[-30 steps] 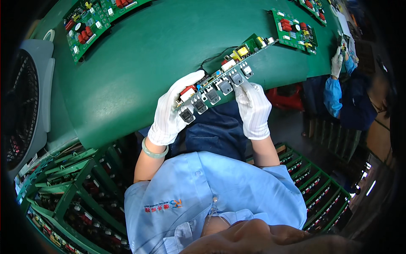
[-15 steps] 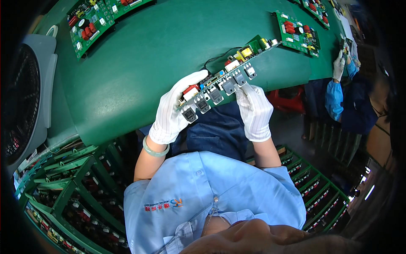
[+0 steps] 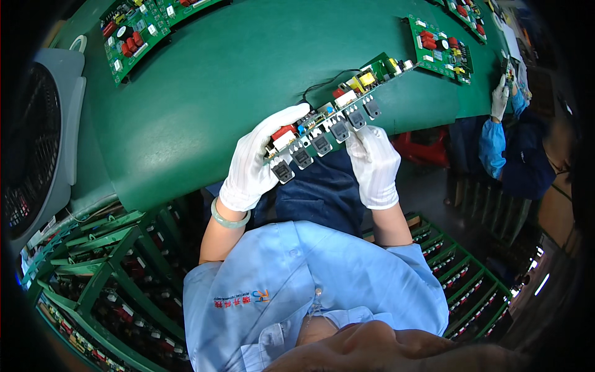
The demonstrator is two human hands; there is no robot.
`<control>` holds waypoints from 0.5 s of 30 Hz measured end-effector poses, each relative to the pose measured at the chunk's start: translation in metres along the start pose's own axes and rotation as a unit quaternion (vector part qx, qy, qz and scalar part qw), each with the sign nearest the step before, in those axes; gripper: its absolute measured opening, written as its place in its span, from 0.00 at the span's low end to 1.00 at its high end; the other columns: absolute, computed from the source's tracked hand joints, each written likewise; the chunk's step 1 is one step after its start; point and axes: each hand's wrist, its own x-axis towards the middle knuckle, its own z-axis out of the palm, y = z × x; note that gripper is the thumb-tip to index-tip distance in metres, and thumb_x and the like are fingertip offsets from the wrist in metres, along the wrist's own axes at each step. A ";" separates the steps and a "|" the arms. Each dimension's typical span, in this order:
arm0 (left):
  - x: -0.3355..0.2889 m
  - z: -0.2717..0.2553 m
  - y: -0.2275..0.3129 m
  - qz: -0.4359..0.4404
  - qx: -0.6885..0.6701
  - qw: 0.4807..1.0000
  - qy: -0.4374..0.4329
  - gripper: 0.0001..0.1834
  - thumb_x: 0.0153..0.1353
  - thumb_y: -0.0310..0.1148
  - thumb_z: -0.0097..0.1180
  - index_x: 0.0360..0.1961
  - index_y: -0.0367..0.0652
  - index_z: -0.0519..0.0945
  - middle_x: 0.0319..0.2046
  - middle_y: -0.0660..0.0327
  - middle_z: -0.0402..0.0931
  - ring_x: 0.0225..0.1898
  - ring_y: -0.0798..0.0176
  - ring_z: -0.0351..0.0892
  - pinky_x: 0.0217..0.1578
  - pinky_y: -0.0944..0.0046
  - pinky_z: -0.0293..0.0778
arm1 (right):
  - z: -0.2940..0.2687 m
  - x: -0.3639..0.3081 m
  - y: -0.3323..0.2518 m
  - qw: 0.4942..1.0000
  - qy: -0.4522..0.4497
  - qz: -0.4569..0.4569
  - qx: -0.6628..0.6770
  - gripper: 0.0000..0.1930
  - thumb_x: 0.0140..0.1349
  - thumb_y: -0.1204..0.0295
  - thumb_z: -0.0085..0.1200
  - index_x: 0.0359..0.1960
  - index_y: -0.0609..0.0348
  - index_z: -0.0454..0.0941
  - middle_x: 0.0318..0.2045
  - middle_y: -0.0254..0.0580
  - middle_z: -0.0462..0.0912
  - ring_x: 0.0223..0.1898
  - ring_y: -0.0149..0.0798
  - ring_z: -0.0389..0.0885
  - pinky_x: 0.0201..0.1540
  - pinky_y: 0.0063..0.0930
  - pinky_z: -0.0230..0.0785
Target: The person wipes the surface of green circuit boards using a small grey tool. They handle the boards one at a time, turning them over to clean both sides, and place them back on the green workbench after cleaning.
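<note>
The left hand [image 3: 251,164] is closed around the near-left end of a tilted circuit board [image 3: 335,115], which spans the space between both hands and rises rightward. The right hand [image 3: 375,166] has its fingers bunched against the row of black components [image 3: 321,144] on the near edge; whether they pinch a component or the board is hidden. Steady work here probably calls for firm left support at the edge, light right fingertips, and no bending of the thin legs. Any marking on the components is too small to read. Below the grip, the light-blue shirt [image 3: 365,266] bears a small orange-and-blue emblem with red characters. Beyond the grip, more boards [image 3: 441,49] lie on the green tabletop [image 3: 186,118].
</note>
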 end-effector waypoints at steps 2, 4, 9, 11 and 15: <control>0.001 -0.003 0.003 0.003 -0.009 1.000 -0.013 0.27 0.61 0.39 0.56 0.59 0.37 0.72 0.54 0.50 0.77 0.54 0.52 0.79 0.55 0.59 0.71 | -0.003 -0.002 0.001 0.994 -0.002 0.081 0.073 0.09 0.57 0.79 0.61 0.40 0.59 0.81 0.30 0.43 0.82 0.28 0.38 0.81 0.30 0.27 0.73; 0.002 -0.005 0.007 -0.013 -0.025 0.999 -0.019 0.25 0.63 0.37 0.54 0.60 0.37 0.72 0.55 0.50 0.76 0.54 0.52 0.78 0.56 0.59 0.70 | -0.005 -0.015 0.015 0.967 -0.001 0.196 0.163 0.05 0.59 0.79 0.60 0.38 0.62 0.80 0.32 0.45 0.83 0.30 0.36 0.82 0.34 0.26 0.74; 0.003 -0.011 0.013 -0.032 -0.054 0.997 -0.039 0.24 0.64 0.33 0.50 0.60 0.35 0.71 0.57 0.50 0.75 0.56 0.53 0.76 0.58 0.60 0.68 | -0.029 -0.018 0.027 0.917 0.088 0.296 0.253 0.12 0.72 0.70 0.47 0.49 0.67 0.70 0.32 0.41 0.82 0.27 0.28 0.76 0.32 0.20 0.71; 0.004 -0.015 0.011 -0.024 -0.060 0.996 -0.054 0.25 0.63 0.33 0.50 0.61 0.34 0.70 0.57 0.49 0.74 0.57 0.53 0.75 0.59 0.60 0.66 | -0.044 -0.016 0.030 0.933 0.039 0.315 0.169 0.13 0.71 0.67 0.48 0.37 0.66 0.79 0.20 0.33 0.74 0.21 0.24 0.67 0.27 0.18 0.63; 0.005 -0.019 0.008 -0.020 -0.095 0.992 -0.077 0.30 0.63 0.39 0.50 0.62 0.31 0.68 0.59 0.47 0.72 0.59 0.52 0.73 0.62 0.59 0.63 | -0.048 -0.021 0.041 0.922 0.014 0.368 0.122 0.17 0.63 0.69 0.60 0.19 0.66 0.76 0.14 0.33 0.70 0.19 0.23 0.67 0.25 0.21 0.62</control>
